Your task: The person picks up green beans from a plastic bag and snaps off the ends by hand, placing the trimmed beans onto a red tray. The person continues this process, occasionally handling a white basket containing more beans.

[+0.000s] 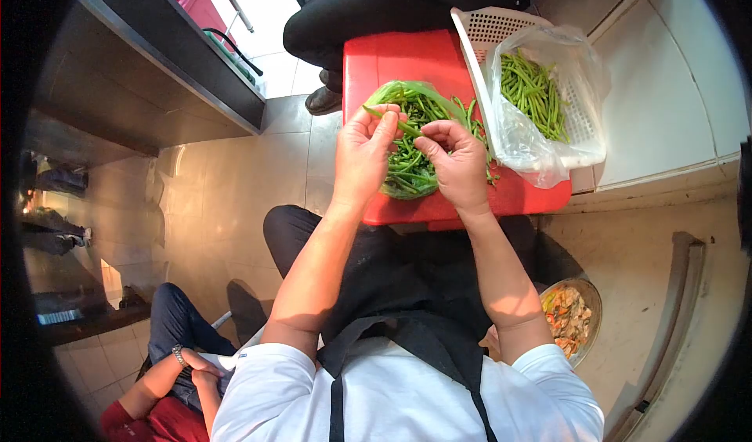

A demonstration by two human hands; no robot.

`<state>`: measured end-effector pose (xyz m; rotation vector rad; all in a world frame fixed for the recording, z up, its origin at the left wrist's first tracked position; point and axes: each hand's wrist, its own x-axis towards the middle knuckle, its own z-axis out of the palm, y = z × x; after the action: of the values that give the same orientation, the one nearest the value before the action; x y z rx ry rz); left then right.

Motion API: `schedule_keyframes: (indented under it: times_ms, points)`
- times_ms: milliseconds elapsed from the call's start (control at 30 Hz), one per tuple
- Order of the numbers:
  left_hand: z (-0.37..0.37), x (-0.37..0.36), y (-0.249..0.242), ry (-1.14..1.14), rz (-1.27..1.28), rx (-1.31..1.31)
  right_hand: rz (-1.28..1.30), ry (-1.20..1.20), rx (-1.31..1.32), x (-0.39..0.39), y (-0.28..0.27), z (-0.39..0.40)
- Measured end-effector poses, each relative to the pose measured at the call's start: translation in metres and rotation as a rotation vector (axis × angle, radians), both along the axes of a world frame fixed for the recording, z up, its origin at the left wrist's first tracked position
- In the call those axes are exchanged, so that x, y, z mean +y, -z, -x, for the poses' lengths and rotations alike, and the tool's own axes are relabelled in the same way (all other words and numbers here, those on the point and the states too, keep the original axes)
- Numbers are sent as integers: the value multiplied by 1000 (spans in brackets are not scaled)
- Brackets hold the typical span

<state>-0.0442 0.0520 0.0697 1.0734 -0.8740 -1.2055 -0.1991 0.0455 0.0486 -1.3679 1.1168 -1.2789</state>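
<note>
My left hand [366,151] pinches a green bean [406,129] between thumb and fingers. At the bean's other end, the thumb and forefinger of my right hand [458,166] are closed on it. Both hands are above an opened green plastic bag [381,94] full of green beans [410,160], which lies on a red stool or small table [372,62]. Some loose bits of bean lie at the bag's right side. To the right, cut green beans [533,97] fill a clear plastic bag [540,158] set in a white perforated basket [591,140].
Someone in dark clothes [337,19] sits across the red top. At lower left sits another person in a red top [160,418]. A metal bowl [591,348] of mixed food scraps stands by my right side. A dark counter [168,58] runs along the left.
</note>
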Motion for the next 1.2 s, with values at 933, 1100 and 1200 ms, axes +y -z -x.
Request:
schedule_keyframes:
  times_ms: [933,1100,1200]
  points:
    - [-17,-15,-8,60,32,9,100,38,15,-20,-3,10]
    - [-20,-16,-9,41,59,31,-34,4,-135,-14,-15,4]
    - [-15,-18,-7,38,78,33,141,-71,163,-10,-19,4]
